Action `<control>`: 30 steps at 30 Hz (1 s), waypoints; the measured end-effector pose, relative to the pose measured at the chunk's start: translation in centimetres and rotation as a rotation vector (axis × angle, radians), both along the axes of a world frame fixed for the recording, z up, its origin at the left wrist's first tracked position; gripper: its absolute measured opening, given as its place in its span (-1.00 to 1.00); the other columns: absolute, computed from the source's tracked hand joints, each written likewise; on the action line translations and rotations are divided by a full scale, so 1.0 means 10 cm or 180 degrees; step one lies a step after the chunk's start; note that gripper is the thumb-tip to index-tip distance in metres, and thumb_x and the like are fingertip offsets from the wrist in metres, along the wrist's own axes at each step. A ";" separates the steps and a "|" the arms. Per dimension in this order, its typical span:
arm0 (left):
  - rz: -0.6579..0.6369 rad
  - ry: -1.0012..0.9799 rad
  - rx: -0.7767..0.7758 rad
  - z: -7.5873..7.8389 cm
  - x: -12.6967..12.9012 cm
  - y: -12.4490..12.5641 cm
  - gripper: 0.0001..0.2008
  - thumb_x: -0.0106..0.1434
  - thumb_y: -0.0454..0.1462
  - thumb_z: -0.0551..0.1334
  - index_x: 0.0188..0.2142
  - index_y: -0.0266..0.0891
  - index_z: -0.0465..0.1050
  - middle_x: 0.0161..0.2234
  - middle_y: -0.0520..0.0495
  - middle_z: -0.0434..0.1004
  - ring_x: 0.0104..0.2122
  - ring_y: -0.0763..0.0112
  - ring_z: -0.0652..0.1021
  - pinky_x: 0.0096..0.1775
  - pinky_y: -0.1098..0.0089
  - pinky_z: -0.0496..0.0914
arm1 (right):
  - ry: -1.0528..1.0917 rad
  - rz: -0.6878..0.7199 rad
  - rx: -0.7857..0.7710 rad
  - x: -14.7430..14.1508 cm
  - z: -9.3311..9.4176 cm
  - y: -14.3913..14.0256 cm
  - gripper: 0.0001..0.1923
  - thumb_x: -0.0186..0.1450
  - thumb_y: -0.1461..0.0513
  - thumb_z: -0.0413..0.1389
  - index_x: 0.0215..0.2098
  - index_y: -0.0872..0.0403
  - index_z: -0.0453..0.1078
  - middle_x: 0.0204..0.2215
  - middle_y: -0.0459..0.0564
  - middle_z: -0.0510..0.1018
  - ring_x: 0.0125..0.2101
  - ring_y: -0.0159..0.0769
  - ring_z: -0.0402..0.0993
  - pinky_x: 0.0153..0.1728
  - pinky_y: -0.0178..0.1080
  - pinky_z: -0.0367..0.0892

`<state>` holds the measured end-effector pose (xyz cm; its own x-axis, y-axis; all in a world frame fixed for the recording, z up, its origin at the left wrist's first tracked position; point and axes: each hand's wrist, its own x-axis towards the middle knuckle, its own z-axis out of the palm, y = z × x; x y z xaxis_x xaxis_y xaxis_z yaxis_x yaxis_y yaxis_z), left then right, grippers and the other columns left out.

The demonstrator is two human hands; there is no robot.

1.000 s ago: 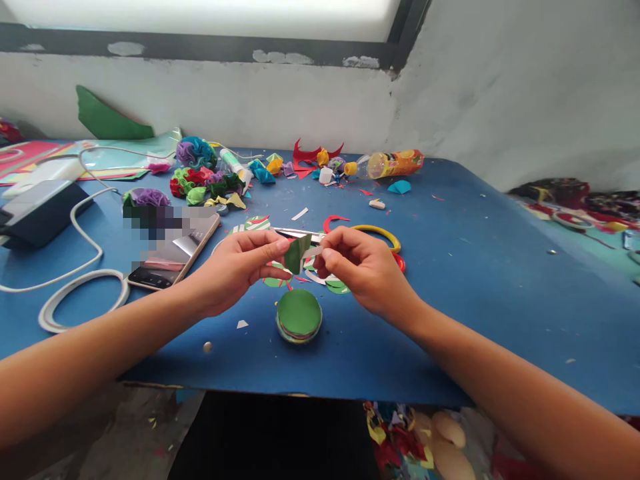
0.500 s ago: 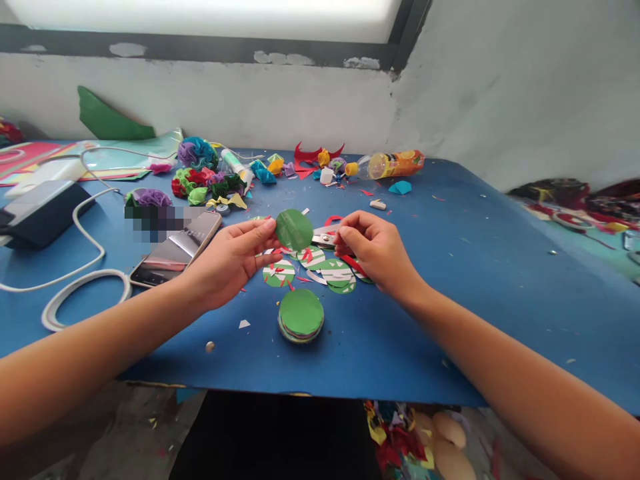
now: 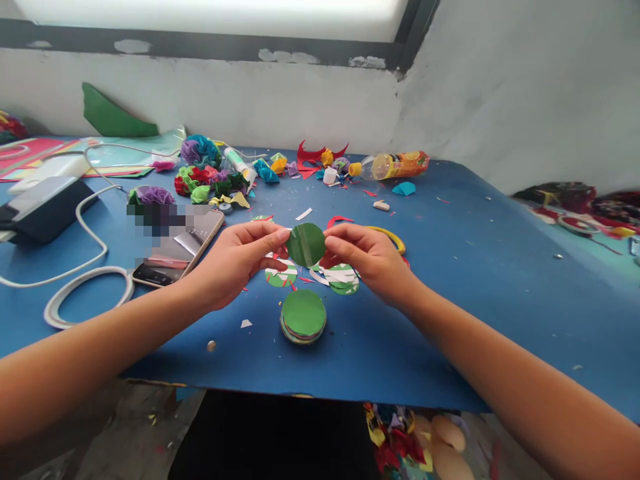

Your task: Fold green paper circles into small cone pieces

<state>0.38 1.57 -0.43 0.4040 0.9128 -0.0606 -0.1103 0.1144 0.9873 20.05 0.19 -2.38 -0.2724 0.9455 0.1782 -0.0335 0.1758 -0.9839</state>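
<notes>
Between my two hands a round green paper disc (image 3: pixel 307 245) is held up above the table, with a shiny strip across its face. My left hand (image 3: pixel 240 257) pinches its left edge between thumb and fingers. At the right edge, my right hand (image 3: pixel 373 257) has thumb and forefinger closed on it. Behind the right hand a yellow curved handle (image 3: pixel 397 239) shows, seemingly of scissors; their blades are hidden. Nearer me stands a short round stack topped with a green disc (image 3: pixel 303 313). Several green-and-white striped paper discs (image 3: pixel 345 279) lie beneath the hands, among red and white scraps.
A phone (image 3: pixel 187 247), a white cable (image 3: pixel 90 293) and a dark box (image 3: pixel 47 207) are on the left. Ruffled paper flowers (image 3: pixel 200 152) and paper bits line the back, beside a lying bottle (image 3: pixel 400 165). The blue table's (image 3: pixel 240 370) front edge is close to me.
My right hand has come to the disc and taken its right edge. The scissors' metal part by its fingers is out of sight; a yellow handle now shows behind the hand.
</notes>
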 end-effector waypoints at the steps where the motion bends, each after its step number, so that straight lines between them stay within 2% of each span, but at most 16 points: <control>1: -0.0002 0.0031 0.0012 0.00 0.00 0.00 -0.82 0.11 -0.19 0.28 -0.40 -0.29 0.48 -0.41 -0.02 0.46 -0.41 0.56 0.48 -0.38 0.57 0.45 | 0.0021 0.0092 -0.0059 -0.01 0.01 -0.01 -0.85 0.15 0.18 0.14 -0.37 0.11 0.38 -0.51 -0.13 0.46 -0.50 -0.51 0.42 -0.42 -0.39 0.40; 7: -0.0035 0.0101 0.0095 0.00 -0.01 0.00 -0.80 0.10 -0.16 0.29 -0.42 -0.29 0.47 -0.45 0.00 0.45 -0.44 0.58 0.47 -0.38 0.57 0.44 | 0.0107 0.0081 -0.0032 -0.03 0.02 -0.03 -0.88 0.11 0.24 0.20 -0.38 0.12 0.41 -0.52 -0.15 0.49 -0.55 -0.56 0.40 -0.49 -0.45 0.38; 11: -0.0224 0.0240 0.0503 0.02 -0.04 0.00 -0.82 0.13 -0.18 0.26 -0.45 -0.27 0.45 -0.49 0.03 0.44 -0.48 0.60 0.46 -0.42 0.58 0.41 | -0.0080 -0.0174 0.0365 -0.02 0.01 -0.03 -0.88 0.09 0.25 0.22 -0.39 0.11 0.43 -0.52 -0.14 0.50 -0.55 -0.53 0.40 -0.54 -0.43 0.36; 14: -0.0560 0.0575 0.1363 0.08 -0.09 0.00 -0.88 0.17 -0.23 0.23 -0.42 -0.25 0.46 -0.45 0.01 0.47 -0.44 0.56 0.47 -0.38 0.54 0.40 | -0.0457 -0.0079 0.0997 0.02 0.05 -0.05 -0.92 0.12 0.29 0.19 -0.37 0.09 0.46 -0.45 -0.09 0.53 -0.45 -0.47 0.45 -0.48 -0.41 0.38; 18: -0.1374 0.1136 0.2993 0.16 -0.17 0.00 -0.94 0.17 -0.37 0.21 -0.36 -0.22 0.46 -0.38 -0.04 0.49 -0.32 0.48 0.46 -0.23 0.44 0.38 | -0.0954 0.0483 0.1875 0.10 0.14 -0.06 -0.90 0.16 0.36 0.14 -0.40 0.08 0.49 -0.36 -0.05 0.54 -0.34 -0.45 0.46 -0.32 -0.38 0.39; 20: -0.1701 0.1438 0.3459 0.18 -0.18 0.00 -0.91 0.18 -0.39 0.20 -0.33 -0.21 0.45 -0.33 -0.05 0.50 -0.29 0.47 0.45 -0.18 0.41 0.37 | -0.1135 0.0768 0.2064 0.12 0.17 -0.06 -0.90 0.17 0.37 0.14 -0.42 0.09 0.49 -0.36 -0.03 0.53 -0.34 -0.46 0.45 -0.29 -0.37 0.39; 24: -0.2109 0.2094 0.3726 0.20 -0.20 -0.02 -0.87 0.25 -0.35 0.12 -0.29 -0.20 0.45 -0.26 -0.05 0.48 -0.21 0.45 0.43 -0.16 0.43 0.34 | -0.1433 0.1106 0.2102 0.12 0.16 -0.07 -0.90 0.19 0.36 0.12 -0.41 0.13 0.49 -0.37 0.01 0.51 -0.34 -0.46 0.45 -0.28 -0.39 0.38; 30: -0.2400 0.2573 0.3905 0.21 -0.21 -0.06 -0.83 0.30 -0.29 0.06 -0.25 -0.19 0.43 -0.21 -0.02 0.47 -0.19 0.46 0.42 -0.13 0.45 0.32 | -0.1590 0.1198 0.2076 0.10 0.12 -0.08 -0.88 0.19 0.37 0.10 -0.41 0.15 0.50 -0.35 0.04 0.49 -0.34 -0.44 0.44 -0.29 -0.37 0.38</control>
